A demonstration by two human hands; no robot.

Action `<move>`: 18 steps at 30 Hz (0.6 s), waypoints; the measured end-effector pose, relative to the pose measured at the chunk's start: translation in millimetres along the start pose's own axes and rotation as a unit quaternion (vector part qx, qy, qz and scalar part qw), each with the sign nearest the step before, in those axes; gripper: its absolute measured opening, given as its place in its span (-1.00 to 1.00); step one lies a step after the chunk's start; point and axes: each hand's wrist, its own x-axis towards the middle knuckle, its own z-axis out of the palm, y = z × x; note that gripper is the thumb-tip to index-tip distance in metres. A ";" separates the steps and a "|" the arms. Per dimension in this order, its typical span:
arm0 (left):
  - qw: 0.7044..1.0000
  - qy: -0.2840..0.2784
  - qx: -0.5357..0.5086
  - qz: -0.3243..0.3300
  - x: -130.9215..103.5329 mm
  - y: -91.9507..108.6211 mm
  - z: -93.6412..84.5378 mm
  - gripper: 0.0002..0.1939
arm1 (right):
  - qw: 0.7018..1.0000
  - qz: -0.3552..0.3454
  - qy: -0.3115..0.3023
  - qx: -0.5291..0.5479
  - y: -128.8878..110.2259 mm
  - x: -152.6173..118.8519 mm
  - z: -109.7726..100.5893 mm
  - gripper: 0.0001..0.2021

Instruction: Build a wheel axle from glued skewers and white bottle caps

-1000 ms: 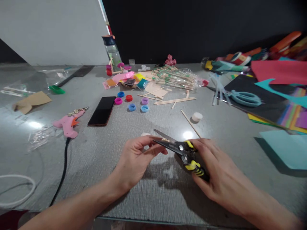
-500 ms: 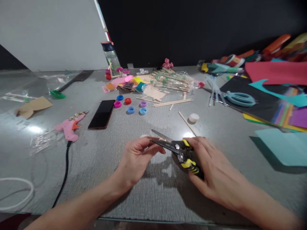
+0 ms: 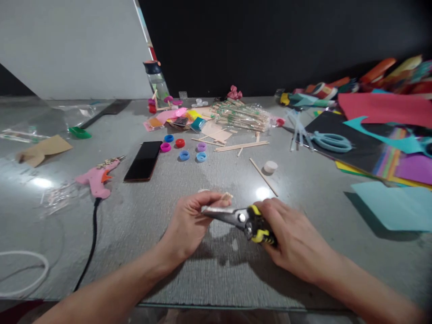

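Note:
My right hand (image 3: pixel 295 236) is wrapped round the black and yellow handles of a pair of snips (image 3: pixel 241 218). Their dark blades point left and lie together, with the tip against or just in front of my left fingers. My left hand (image 3: pixel 189 220) is closed in a pinch, and small pale wooden stick pieces (image 3: pixel 228 196) show at its fingertips; the rest of them is hidden by the fingers. Behind that hand, a bit of something white (image 3: pixel 203 190) peeks out. A wooden stick (image 3: pixel 263 176) and a white bottle cap (image 3: pixel 270 167) lie beyond my right hand.
Left of my hands lie a pink glue gun (image 3: pixel 96 177) with a black cord and a black phone (image 3: pixel 143 161). Several coloured bottle caps (image 3: pixel 184 155) and a bag of wooden sticks (image 3: pixel 241 114) lie farther back. Blue scissors (image 3: pixel 332 141) and coloured paper (image 3: pixel 393 204) are at right.
The snips' blades have closed from spread apart, and my right hand has moved slightly left and down. The stick pieces in my left fingers now show above the blades.

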 end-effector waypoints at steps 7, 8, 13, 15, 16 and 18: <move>1.000 -0.008 -0.026 -0.004 -2.1 -0.8 -1.4 -0.89 | 0.993 0.092 0.068 -0.001 12.2 0.4 -6.8 -0.52; 0.999 -0.014 -0.045 -0.011 -2.8 0.2 -1.1 -0.90 | 0.993 0.099 0.067 -0.010 13.3 0.5 -6.9 -0.53; 0.993 -0.045 -0.102 -0.047 -5.4 6.3 -0.1 -0.90 | 0.990 0.127 0.024 -0.058 12.3 1.4 -6.9 -0.48; 0.993 -0.050 -0.097 -0.053 -5.9 7.9 -0.4 -0.88 | 0.991 0.126 0.007 -0.043 10.6 1.0 -8.9 -0.51; 0.993 -0.050 -0.092 -0.055 -6.1 8.6 -0.7 -0.87 | 0.992 0.126 0.004 -0.020 9.9 0.7 -10.6 -0.53; 0.995 -0.044 -0.079 -0.052 -6.2 9.5 -1.6 -0.87 | 0.990 0.133 -0.006 0.045 9.3 -0.2 -15.4 -0.59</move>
